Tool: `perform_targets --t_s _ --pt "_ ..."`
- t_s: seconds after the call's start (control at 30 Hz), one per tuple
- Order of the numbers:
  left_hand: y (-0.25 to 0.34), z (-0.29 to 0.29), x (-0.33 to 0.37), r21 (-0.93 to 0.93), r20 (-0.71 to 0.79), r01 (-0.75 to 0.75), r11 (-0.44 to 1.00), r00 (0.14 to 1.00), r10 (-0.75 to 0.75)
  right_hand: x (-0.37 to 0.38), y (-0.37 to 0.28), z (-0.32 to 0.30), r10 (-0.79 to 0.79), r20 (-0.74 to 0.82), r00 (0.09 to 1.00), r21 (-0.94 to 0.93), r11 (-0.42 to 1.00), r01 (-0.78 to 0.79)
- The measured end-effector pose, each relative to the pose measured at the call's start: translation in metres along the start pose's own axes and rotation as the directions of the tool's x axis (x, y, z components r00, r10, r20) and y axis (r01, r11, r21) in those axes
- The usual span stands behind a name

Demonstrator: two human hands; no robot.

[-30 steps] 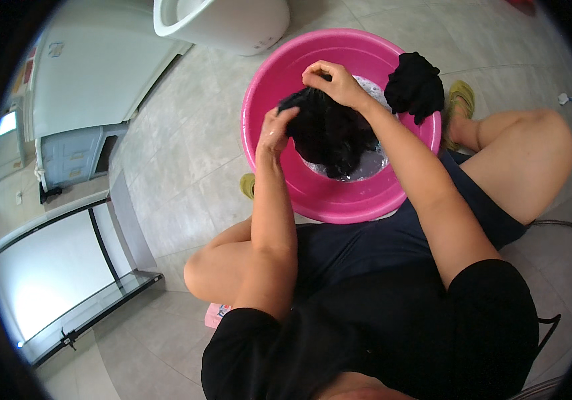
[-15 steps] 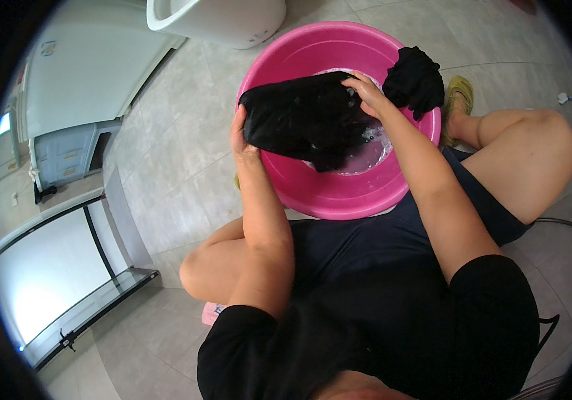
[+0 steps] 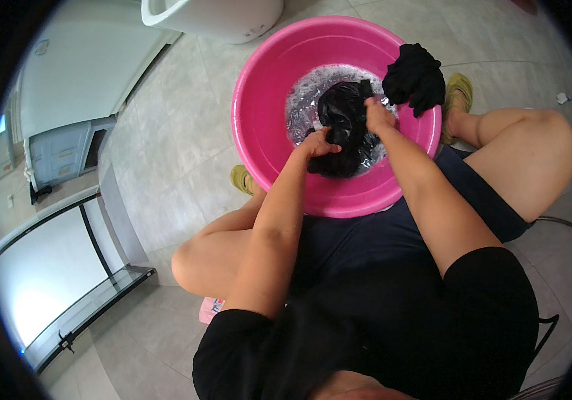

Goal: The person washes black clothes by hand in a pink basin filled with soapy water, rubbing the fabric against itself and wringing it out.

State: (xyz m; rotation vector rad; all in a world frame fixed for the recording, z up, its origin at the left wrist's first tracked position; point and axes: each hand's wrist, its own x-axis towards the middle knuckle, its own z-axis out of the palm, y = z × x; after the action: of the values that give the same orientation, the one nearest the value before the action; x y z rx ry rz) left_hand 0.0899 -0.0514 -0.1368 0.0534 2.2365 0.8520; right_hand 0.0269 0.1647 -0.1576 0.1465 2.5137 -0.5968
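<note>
A wet black garment [image 3: 346, 107] lies bunched in the sudsy water [image 3: 301, 110] at the bottom of a large pink basin [image 3: 264, 80]. On its near left side my left hand [image 3: 319, 142] grips the cloth, the thumb lying across it. My right hand [image 3: 380, 117] holds the garment's right edge, the fingertips partly hidden in the folds. Both hands are low in the basin, close to the water. A second black cloth [image 3: 414, 80] hangs bunched over the basin's right rim, touched by neither hand.
The basin stands on grey tiles [image 3: 173, 167] between my bent legs. Beyond it is a white toilet-like fixture [image 3: 226, 17]. A glass-panelled frame [image 3: 93, 307] is at the left, and a dark hose [image 3: 569, 223] runs along the floor at the right.
Both hands have lowered the garment, which was stretched out above the water, into the suds, where it is now bunched. My left hand moved right and inward from the basin's left rim.
</note>
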Motion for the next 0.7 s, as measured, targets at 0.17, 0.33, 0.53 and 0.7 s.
perform_targets --t_s 0.17,0.33,0.53,0.7 --pt "0.029 -0.014 -0.011 -0.428 -0.024 0.247 0.869 0.959 -0.284 0.033 0.021 0.005 0.023 -0.037 0.999 0.296 0.955 -0.011" --pt "0.054 -0.069 -0.039 -0.948 -0.291 -0.289 0.132 0.957 0.007 0.017 -0.034 -0.037 -0.341 0.094 0.935 0.985 0.165 -0.038" --pt "0.069 -0.079 -0.044 -0.777 -0.397 -0.379 -0.503 0.915 -0.075 -0.033 -0.098 -0.1 -0.702 0.023 0.712 0.917 -0.269 -0.295" --pt "0.055 -0.07 -0.023 -0.755 -0.372 -0.303 -0.582 0.928 0.0 -0.081 -0.141 -0.067 -0.675 -0.356 0.646 0.598 0.367 0.712"
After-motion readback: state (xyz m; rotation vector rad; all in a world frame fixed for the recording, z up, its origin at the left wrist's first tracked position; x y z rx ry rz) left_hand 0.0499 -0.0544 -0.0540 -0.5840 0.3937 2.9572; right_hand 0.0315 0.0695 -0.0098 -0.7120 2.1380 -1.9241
